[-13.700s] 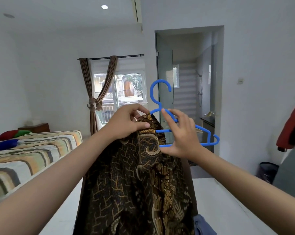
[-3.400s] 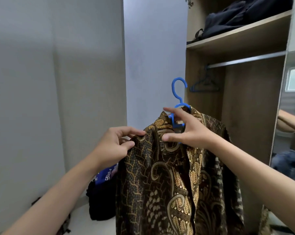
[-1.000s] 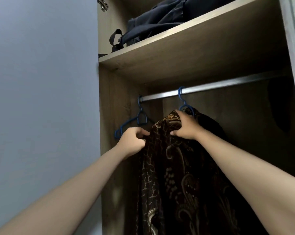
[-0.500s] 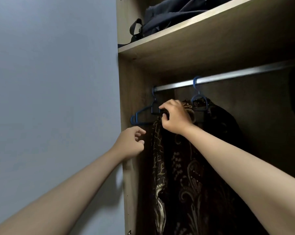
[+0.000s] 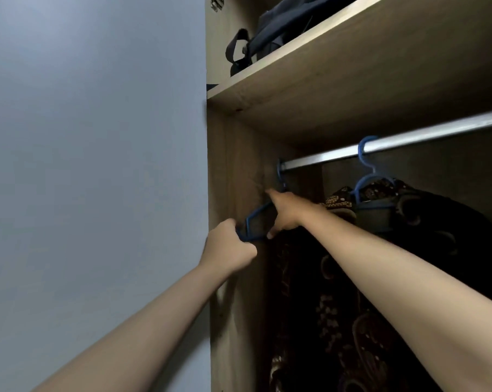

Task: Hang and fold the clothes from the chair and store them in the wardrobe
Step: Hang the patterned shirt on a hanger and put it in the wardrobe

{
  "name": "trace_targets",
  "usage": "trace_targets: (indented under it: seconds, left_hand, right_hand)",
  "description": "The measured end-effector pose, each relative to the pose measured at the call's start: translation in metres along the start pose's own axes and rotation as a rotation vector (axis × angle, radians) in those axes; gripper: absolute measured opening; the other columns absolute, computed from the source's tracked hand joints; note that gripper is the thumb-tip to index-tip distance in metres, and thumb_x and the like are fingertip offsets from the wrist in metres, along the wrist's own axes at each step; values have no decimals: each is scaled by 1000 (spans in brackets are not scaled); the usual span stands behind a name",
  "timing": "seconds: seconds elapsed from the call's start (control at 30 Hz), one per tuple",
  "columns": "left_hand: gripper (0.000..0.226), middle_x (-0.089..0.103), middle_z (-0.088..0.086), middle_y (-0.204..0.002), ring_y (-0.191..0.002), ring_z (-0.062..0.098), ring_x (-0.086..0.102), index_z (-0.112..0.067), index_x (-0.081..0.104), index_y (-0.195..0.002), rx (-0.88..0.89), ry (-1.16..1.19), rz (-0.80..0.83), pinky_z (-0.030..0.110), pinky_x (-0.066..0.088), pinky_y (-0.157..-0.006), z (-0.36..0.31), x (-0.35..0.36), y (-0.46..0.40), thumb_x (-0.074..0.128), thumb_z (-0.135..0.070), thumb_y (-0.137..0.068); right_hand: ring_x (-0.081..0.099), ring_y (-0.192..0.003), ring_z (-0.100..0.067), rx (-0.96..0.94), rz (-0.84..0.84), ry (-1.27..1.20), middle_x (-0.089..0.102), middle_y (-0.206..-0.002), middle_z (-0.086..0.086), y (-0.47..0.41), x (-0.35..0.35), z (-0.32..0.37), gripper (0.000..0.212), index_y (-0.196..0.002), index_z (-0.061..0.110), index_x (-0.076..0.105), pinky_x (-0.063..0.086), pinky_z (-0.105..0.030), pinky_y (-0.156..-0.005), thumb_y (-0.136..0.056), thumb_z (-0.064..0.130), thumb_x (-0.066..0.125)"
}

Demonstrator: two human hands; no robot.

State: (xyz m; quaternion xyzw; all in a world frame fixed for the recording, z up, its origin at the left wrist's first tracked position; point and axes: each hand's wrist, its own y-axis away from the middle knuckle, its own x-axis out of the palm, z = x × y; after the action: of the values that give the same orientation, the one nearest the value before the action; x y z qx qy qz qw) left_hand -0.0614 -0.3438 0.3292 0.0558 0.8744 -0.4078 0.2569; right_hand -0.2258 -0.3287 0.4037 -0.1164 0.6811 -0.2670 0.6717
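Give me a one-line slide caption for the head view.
Batik shirt hangs on the wardrobe rail while left hand and right hand grip an empty blue hanger.

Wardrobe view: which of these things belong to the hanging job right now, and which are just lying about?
In the job:
- batik shirt, on its blue hanger
- rail
- empty blue hanger, held by left hand and right hand

Lying about:
- dark bag on top shelf
- grey door panel
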Motion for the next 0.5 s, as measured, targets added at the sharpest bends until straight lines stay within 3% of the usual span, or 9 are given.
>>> trace_targets:
  seconds: [0.13, 0.23, 0.37, 0.5]
  left_hand:
    - [40, 55, 4, -101, -90, 23, 58, -11, 53, -114, -50, 60, 23, 33, 55, -76, 0, 6, -7, 62, -7, -76]
    - [42, 57, 3, -104, -93, 24, 59, -11, 55, -117, -15, 43, -1, 32, 54, -78, 3, 11, -9, 60, -7, -76]
    - [39, 54, 1, -100, -89, 22, 59, -11, 54, -118, 26, -24, -19, 26, 48, -70, 5, 15, -6, 59, -9, -80]
    - [28, 58, 6, -97, -86, 23, 58, -9, 56, -106, 84, -141, -90, 32, 51, -71, 4, 15, -4, 59, -9, -78]
  right_hand:
    - [46, -127, -34, 1, -51, 31, 43, -141, -15, -5, 20, 0, 102, -140, 9, 27, 45, -38, -95, -61, 33, 88]
    - [53, -118, -33, -73, -123, 22, 51, -132, -14, -5, 28, -8, 88, -130, 10, 36, 48, -39, -89, -63, 37, 86]
    - [55, -115, -32, -179, -192, 123, 52, -130, -13, -1, 34, -18, 81, -131, 11, 36, 49, -39, -88, -71, 47, 78]
    - [52, -117, -32, -234, -242, 190, 40, -137, -13, 2, 36, -21, 88, -140, 12, 30, 48, -40, -90, -74, 53, 72]
